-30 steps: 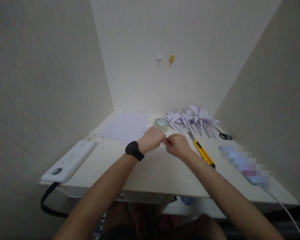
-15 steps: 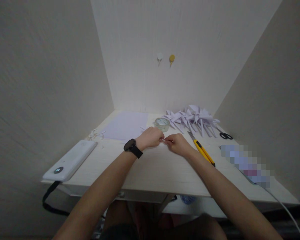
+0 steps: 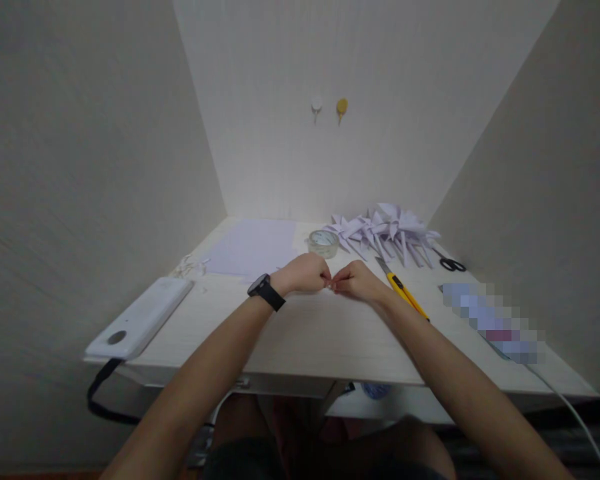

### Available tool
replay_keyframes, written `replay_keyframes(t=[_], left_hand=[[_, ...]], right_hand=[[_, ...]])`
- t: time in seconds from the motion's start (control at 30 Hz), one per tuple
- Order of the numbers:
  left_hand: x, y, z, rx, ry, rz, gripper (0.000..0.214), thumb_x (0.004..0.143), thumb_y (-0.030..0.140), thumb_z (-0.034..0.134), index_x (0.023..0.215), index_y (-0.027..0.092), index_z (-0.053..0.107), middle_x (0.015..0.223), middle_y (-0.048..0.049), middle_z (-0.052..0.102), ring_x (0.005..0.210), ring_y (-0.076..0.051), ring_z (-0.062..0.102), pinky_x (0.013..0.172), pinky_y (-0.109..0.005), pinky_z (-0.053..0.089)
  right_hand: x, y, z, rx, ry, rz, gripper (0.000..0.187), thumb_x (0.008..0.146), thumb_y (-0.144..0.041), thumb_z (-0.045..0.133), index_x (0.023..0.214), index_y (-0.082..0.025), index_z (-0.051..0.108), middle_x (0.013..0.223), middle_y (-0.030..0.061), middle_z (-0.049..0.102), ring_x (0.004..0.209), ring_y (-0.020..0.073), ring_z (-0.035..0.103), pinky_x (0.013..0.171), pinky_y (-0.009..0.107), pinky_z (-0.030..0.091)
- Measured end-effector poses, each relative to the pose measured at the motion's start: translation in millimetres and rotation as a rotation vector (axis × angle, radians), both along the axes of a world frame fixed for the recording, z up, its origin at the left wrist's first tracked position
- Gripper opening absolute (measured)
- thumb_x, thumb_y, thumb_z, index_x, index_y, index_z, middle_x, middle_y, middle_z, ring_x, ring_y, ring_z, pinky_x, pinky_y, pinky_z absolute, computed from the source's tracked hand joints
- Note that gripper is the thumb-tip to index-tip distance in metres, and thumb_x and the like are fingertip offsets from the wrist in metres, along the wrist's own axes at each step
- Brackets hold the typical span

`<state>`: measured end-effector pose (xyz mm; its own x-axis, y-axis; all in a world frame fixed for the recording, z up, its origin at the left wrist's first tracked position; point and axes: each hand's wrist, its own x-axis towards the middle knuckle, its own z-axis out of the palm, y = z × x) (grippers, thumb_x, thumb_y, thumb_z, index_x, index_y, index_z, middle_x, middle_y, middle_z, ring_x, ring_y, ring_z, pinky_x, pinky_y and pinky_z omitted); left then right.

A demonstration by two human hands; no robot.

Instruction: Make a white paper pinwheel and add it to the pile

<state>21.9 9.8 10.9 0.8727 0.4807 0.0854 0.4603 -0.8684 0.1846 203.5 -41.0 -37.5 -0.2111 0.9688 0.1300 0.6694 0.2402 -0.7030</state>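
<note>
My left hand [image 3: 305,274], with a black watch [image 3: 265,291] on the wrist, and my right hand [image 3: 357,281] meet fingertip to fingertip over the middle of the pale desk [image 3: 300,333]. Both are pinched closed on a tiny white piece between them; it is too small to name. A roll of clear tape [image 3: 323,243] lies just behind my left hand. A yellow utility knife [image 3: 400,288] lies right beside my right wrist.
A pile of folded lilac paper shapes [image 3: 383,230] sits at the back right, with black scissors [image 3: 450,265] beside it. Lilac sheets [image 3: 253,247] lie at the back left, paper scraps [image 3: 190,267] near them. A white device [image 3: 140,317] with a black cable rests at the left edge.
Both hands have drawn closer together, fingertips now touching, and lifted slightly off the desk. The view has shifted a little.
</note>
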Motion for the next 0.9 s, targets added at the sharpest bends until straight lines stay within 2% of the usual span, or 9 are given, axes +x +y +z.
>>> replay_keyframes(t=[0.17, 0.33, 0.5, 0.6, 0.73, 0.83, 0.9], left_hand=[[2, -2, -0.8, -0.001, 0.005, -0.009, 0.024, 0.074, 0.018, 0.060, 0.086, 0.019, 0.081, 0.081, -0.0090, 0.077, 0.070, -0.018, 0.066, 0.063, -0.025, 0.041], [1, 0, 4.5, -0.136, 0.013, -0.073, 0.022, 0.071, 0.012, 0.062, 0.081, 0.019, 0.081, 0.076, -0.0060, 0.077, 0.066, -0.015, 0.065, 0.061, -0.022, 0.040], [1, 1, 5.0, -0.214, -0.003, -0.138, 0.019, 0.072, 0.011, 0.062, 0.073, 0.018, 0.080, 0.068, -0.0035, 0.075, 0.062, -0.012, 0.062, 0.059, -0.021, 0.038], [-1, 4, 5.1, -0.222, -0.001, -0.124, 0.018, 0.071, 0.011, 0.063, 0.072, 0.016, 0.079, 0.067, -0.0041, 0.074, 0.061, -0.013, 0.062, 0.059, -0.022, 0.038], [-8, 15, 5.5, -0.169, -0.034, -0.053, 0.019, 0.069, 0.010, 0.061, 0.070, 0.016, 0.079, 0.067, -0.0042, 0.074, 0.064, -0.014, 0.062, 0.061, -0.022, 0.038], [-10, 20, 3.2, -0.146, -0.068, -0.039, 0.018, 0.070, 0.012, 0.060, 0.070, 0.015, 0.078, 0.065, -0.0041, 0.073, 0.062, -0.013, 0.060, 0.060, -0.023, 0.036], [-8, 20, 1.2, -0.152, -0.062, -0.046, 0.018, 0.070, 0.013, 0.060, 0.070, 0.015, 0.078, 0.064, -0.0036, 0.072, 0.060, -0.013, 0.059, 0.059, -0.023, 0.035]], right_hand=[[-1, -3, 9.7, -0.112, 0.072, -0.022, 0.017, 0.063, -0.022, 0.061, 0.060, -0.015, 0.077, 0.052, 0.0026, 0.065, 0.051, 0.0124, 0.051, 0.052, 0.025, 0.034], [-2, -7, 21.9, -0.304, 0.272, 0.089, 0.016, 0.057, -0.021, 0.062, 0.060, -0.016, 0.077, 0.055, 0.0038, 0.069, 0.054, 0.0139, 0.057, 0.054, 0.024, 0.040], [-2, -8, 26.5, -0.378, 0.334, 0.132, 0.014, 0.056, -0.022, 0.063, 0.058, -0.015, 0.076, 0.056, 0.0048, 0.070, 0.054, 0.0144, 0.058, 0.056, 0.026, 0.045], [6, -6, 26.3, -0.365, 0.281, 0.130, 0.014, 0.056, -0.022, 0.063, 0.056, -0.015, 0.075, 0.056, 0.0058, 0.070, 0.053, 0.0144, 0.057, 0.056, 0.026, 0.045], [23, -2, 24.4, -0.261, 0.242, 0.028, 0.016, 0.057, -0.025, 0.065, 0.059, -0.013, 0.075, 0.059, 0.0073, 0.071, 0.055, 0.0158, 0.058, 0.058, 0.028, 0.046], [25, -3, 23.3, -0.143, 0.242, 0.037, 0.024, 0.063, -0.032, 0.068, 0.074, -0.012, 0.077, 0.071, 0.0069, 0.074, 0.064, 0.0162, 0.060, 0.063, 0.027, 0.045], [19, -6, 22.3, -0.128, 0.184, 0.087, 0.030, 0.066, -0.036, 0.070, 0.082, -0.012, 0.077, 0.071, 0.0042, 0.072, 0.063, 0.0140, 0.057, 0.059, 0.025, 0.041]])
